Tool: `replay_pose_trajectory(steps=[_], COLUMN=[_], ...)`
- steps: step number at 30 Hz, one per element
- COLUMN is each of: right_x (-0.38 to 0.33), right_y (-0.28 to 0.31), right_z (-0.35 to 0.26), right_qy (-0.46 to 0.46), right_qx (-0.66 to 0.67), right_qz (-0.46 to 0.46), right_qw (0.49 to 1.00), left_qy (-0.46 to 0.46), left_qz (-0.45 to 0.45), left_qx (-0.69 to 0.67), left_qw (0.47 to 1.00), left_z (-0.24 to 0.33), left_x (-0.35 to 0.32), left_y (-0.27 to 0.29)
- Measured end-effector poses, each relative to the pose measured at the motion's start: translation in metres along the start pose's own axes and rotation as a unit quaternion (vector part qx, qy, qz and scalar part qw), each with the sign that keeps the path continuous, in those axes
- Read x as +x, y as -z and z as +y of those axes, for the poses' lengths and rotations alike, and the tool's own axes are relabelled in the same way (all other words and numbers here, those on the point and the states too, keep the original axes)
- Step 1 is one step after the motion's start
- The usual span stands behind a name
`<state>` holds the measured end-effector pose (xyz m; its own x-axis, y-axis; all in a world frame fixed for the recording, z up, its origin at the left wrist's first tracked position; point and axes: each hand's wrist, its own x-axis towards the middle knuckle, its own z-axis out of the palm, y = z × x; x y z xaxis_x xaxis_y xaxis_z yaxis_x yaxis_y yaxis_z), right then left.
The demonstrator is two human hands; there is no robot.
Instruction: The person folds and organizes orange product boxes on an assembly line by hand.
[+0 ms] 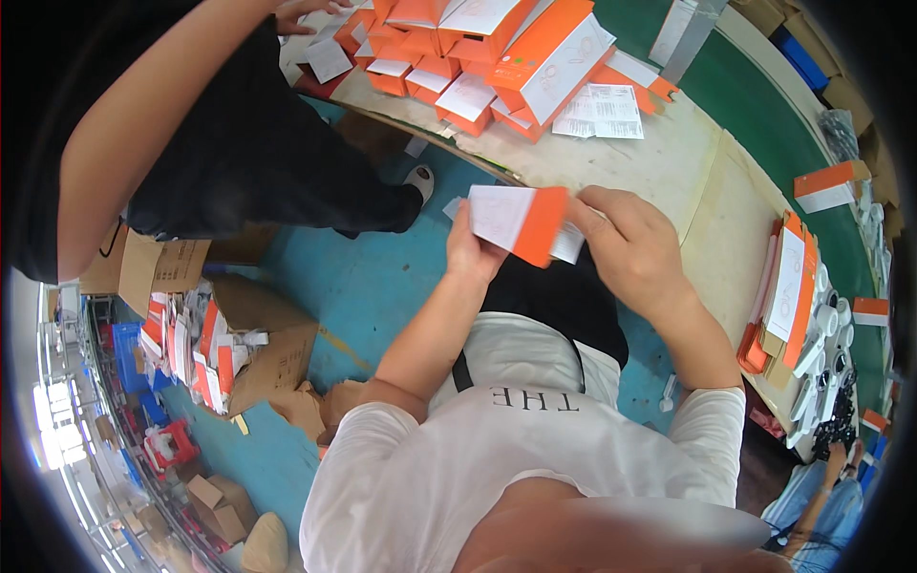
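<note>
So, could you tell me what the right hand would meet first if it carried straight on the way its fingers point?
The right hand points leftward at the orange and white box it already grips; beyond that comes the left hand, which holds the box's other end.

White short-sleeved shirt, dark strap

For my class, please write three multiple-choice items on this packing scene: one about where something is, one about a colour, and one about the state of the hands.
1. Where is the pile of boxes?
A. on the table ahead of the person
B. on the floor behind the person
C. on the person's lap

2. What colours is the small box?
A. blue and black
B. orange and white
C. green and yellow

3. What are the left hand and right hand doing?
A. both resting empty
B. only one holds the box
C. both hold the small box

Answers: 1 A, the pile lies on the tabletop; 2 B, orange end, white face; 3 C, fingers of both hands grip it.
</note>
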<state>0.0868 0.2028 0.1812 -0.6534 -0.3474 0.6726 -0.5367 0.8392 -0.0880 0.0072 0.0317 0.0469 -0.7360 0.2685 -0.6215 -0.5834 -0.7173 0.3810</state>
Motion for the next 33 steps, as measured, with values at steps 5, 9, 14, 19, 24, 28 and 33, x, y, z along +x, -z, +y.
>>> replay_pose_trajectory(steps=[5,9,14,19,24,28,33], right_x=[0.003,0.001,-0.001,-0.004,-0.024,-0.031,-0.03], right_y=[0.009,0.004,0.009,0.022,0.021,0.014,-0.01], right_z=[-0.014,-0.02,-0.006,0.015,0.033,0.049,0.132], right_qy=[0.005,-0.055,-0.051,-0.184,-0.454,-0.478,-0.426], right_qx=[-0.011,0.119,0.049,0.065,0.294,0.365,0.292], right_qz=[-0.086,-0.153,-0.17,-0.042,-0.055,-0.049,0.151], right_qw=[0.996,0.98,0.983,0.98,0.839,0.797,0.843], left_qy=[0.017,0.028,0.021,-0.367,-0.543,-0.613,-0.637], left_qz=[-0.045,-0.041,-0.043,-0.168,-0.317,-0.285,-0.293], left_qx=[-0.011,-0.013,0.01,0.332,0.658,0.656,0.601], left_qw=[0.999,0.999,0.999,0.852,0.415,0.336,0.385], left_z=[0.009,0.013,0.006,0.006,0.015,0.002,0.032], left_x=[-0.012,-0.01,-0.011,-0.041,-0.071,-0.068,-0.065], left_y=[-0.002,0.0,0.011,0.016,0.002,0.0,0.0])
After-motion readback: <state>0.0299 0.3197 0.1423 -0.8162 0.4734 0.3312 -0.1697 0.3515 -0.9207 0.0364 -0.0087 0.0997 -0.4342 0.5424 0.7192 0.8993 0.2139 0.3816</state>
